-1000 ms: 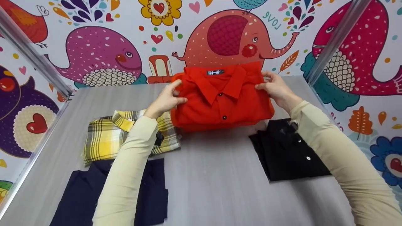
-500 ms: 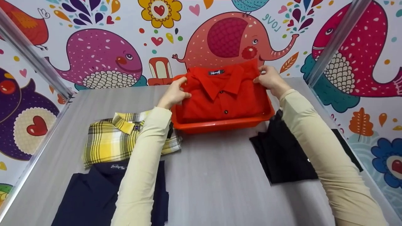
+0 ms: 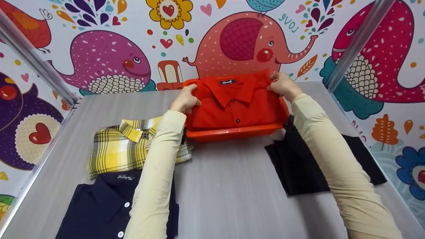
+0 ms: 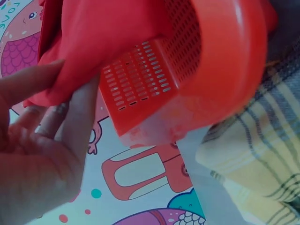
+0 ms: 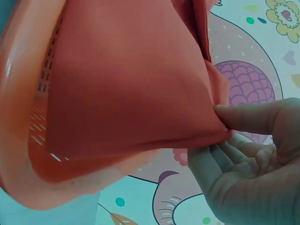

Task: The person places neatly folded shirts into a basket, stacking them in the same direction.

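The left hand (image 3: pixel 184 98) pinched the left shoulder of the folded red shirt (image 3: pixel 237 106), thumb on top and fingers curled beneath the fabric. The right hand (image 3: pixel 281 85) pinched the opposite shoulder in the same manner. The red shirt lay collar-up inside an orange perforated basket (image 3: pixel 232 132), which stood at the far edge of the table against the wall. Both arms wore cream sleeves (image 3: pixel 156 179).

The grey table (image 3: pixel 225 186) carried 3 further folded garments. A yellow plaid shirt (image 3: pixel 116 149) lay just left of the basket, partly under the left forearm. A navy shirt (image 3: pixel 96 209) lay nearer than it, touching its near edge. A black shirt (image 3: pixel 298 166) lay to the right of the basket, crossed by the right forearm.

The wall (image 3: pixel 109 63) behind and beside the table bore a bright cartoon print: a pink elephant (image 3: pixel 242 39), a purple whale, fish, hearts and flowers. 2 slanted metal rails (image 3: pixel 358 39) framed the table at left and right.
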Demonstrator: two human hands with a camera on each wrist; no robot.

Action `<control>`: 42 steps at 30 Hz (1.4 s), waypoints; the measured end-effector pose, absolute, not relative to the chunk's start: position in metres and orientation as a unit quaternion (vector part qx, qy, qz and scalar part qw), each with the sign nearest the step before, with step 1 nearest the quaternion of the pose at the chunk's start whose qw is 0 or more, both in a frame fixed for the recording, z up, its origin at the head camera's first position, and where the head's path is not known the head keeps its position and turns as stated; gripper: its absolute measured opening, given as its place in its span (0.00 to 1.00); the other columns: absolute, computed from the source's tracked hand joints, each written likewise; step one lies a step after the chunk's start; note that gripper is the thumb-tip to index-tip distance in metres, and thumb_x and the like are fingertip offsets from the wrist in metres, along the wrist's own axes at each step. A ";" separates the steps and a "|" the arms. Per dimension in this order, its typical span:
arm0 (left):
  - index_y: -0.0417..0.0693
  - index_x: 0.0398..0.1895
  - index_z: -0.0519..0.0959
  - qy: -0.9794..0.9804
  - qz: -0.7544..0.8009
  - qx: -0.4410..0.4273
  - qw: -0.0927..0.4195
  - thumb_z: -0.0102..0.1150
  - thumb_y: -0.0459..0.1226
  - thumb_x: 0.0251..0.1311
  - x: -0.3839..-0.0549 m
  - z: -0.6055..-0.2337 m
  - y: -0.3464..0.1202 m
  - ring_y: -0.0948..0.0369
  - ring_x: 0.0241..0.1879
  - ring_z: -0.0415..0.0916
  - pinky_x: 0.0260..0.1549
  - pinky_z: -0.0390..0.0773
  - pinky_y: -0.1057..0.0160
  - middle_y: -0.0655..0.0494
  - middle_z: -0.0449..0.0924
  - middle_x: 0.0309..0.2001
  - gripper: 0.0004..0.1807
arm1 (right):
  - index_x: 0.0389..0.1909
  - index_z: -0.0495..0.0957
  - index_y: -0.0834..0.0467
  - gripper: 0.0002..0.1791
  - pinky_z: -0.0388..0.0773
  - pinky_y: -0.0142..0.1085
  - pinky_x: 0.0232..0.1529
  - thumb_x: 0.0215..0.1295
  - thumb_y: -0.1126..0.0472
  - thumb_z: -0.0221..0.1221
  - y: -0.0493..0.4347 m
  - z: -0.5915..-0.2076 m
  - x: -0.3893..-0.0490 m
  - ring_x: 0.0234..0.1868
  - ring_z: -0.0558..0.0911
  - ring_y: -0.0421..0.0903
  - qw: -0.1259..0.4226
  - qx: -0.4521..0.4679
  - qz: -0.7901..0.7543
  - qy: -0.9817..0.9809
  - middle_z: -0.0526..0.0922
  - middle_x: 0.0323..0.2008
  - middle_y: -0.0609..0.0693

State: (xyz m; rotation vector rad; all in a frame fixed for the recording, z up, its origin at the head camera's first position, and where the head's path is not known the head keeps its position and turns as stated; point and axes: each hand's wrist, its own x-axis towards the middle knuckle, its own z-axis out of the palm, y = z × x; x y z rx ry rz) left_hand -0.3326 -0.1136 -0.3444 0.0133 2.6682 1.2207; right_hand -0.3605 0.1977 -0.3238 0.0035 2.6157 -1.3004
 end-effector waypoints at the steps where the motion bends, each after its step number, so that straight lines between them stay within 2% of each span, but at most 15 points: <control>1: 0.46 0.73 0.60 0.903 0.416 0.003 0.104 0.58 0.23 0.55 -0.333 -0.345 -0.114 0.50 0.50 0.68 0.22 0.75 0.64 0.41 0.62 0.66 0.40 | 0.60 0.61 0.72 0.22 0.72 0.33 0.33 0.65 0.73 0.50 0.197 -0.325 -0.361 0.38 0.69 0.48 0.109 -0.001 -0.440 0.891 0.65 0.45 0.58; 5: 0.47 0.73 0.59 0.895 0.431 -0.006 0.115 0.58 0.23 0.55 -0.333 -0.347 -0.117 0.47 0.49 0.71 0.18 0.76 0.65 0.41 0.62 0.66 0.41 | 0.63 0.60 0.74 0.26 0.73 0.37 0.40 0.65 0.72 0.50 0.196 -0.329 -0.362 0.41 0.69 0.51 0.112 -0.007 -0.424 0.899 0.66 0.51 0.63; 9: 0.47 0.74 0.57 0.882 0.453 -0.014 0.127 0.57 0.23 0.55 -0.332 -0.350 -0.121 0.48 0.48 0.70 0.16 0.75 0.67 0.42 0.59 0.67 0.42 | 0.65 0.58 0.74 0.26 0.73 0.44 0.48 0.66 0.72 0.49 0.195 -0.330 -0.362 0.45 0.69 0.55 0.119 -0.007 -0.417 0.901 0.65 0.56 0.66; 16: 0.44 0.74 0.55 0.879 0.456 -0.023 0.138 0.56 0.23 0.57 -0.331 -0.356 -0.120 0.51 0.42 0.70 0.16 0.74 0.68 0.43 0.59 0.67 0.41 | 0.65 0.58 0.73 0.26 0.71 0.43 0.47 0.67 0.72 0.46 0.195 -0.333 -0.361 0.45 0.68 0.55 0.114 -0.006 -0.414 0.903 0.64 0.56 0.66; 19: 0.42 0.72 0.58 0.883 0.446 -0.040 0.140 0.54 0.24 0.58 -0.330 -0.356 -0.121 0.56 0.33 0.73 0.19 0.76 0.69 0.41 0.71 0.52 0.37 | 0.63 0.60 0.73 0.25 0.70 0.43 0.48 0.65 0.72 0.46 0.197 -0.334 -0.359 0.47 0.67 0.57 0.088 -0.008 -0.410 0.908 0.66 0.55 0.66; 23: 0.40 0.68 0.63 0.885 0.441 -0.076 0.127 0.52 0.28 0.62 -0.329 -0.355 -0.128 0.63 0.19 0.71 0.20 0.79 0.69 0.46 0.73 0.33 0.29 | 0.59 0.62 0.70 0.23 0.70 0.44 0.50 0.63 0.70 0.48 0.203 -0.333 -0.356 0.48 0.69 0.56 0.054 0.002 -0.415 0.908 0.69 0.52 0.65; 27: 0.36 0.63 0.68 0.876 0.464 -0.088 0.100 0.51 0.30 0.65 -0.328 -0.354 -0.137 0.62 0.19 0.73 0.20 0.79 0.69 0.43 0.76 0.37 0.23 | 0.55 0.62 0.69 0.20 0.70 0.45 0.50 0.63 0.68 0.49 0.211 -0.334 -0.353 0.46 0.70 0.55 0.053 0.005 -0.422 0.905 0.70 0.49 0.64; 34: 0.37 0.57 0.75 0.891 0.443 -0.093 0.038 0.52 0.31 0.63 -0.326 -0.358 -0.150 0.62 0.17 0.74 0.16 0.77 0.69 0.43 0.77 0.31 0.19 | 0.54 0.65 0.70 0.19 0.67 0.51 0.56 0.65 0.64 0.51 0.223 -0.336 -0.349 0.48 0.68 0.57 0.076 0.009 -0.411 0.909 0.70 0.49 0.63; 39: 0.36 0.56 0.76 0.903 0.418 -0.094 0.037 0.53 0.32 0.63 -0.323 -0.360 -0.164 0.63 0.19 0.75 0.21 0.80 0.67 0.42 0.78 0.35 0.18 | 0.53 0.66 0.71 0.18 0.64 0.55 0.60 0.67 0.64 0.51 0.230 -0.339 -0.349 0.51 0.68 0.59 0.084 0.009 -0.405 0.910 0.71 0.51 0.66; 42: 0.36 0.56 0.76 0.903 0.417 -0.099 0.046 0.54 0.32 0.62 -0.321 -0.362 -0.172 0.63 0.20 0.74 0.24 0.81 0.66 0.42 0.77 0.36 0.19 | 0.52 0.67 0.70 0.17 0.67 0.54 0.58 0.66 0.64 0.51 0.231 -0.342 -0.347 0.49 0.69 0.59 0.083 0.005 -0.392 0.916 0.71 0.49 0.67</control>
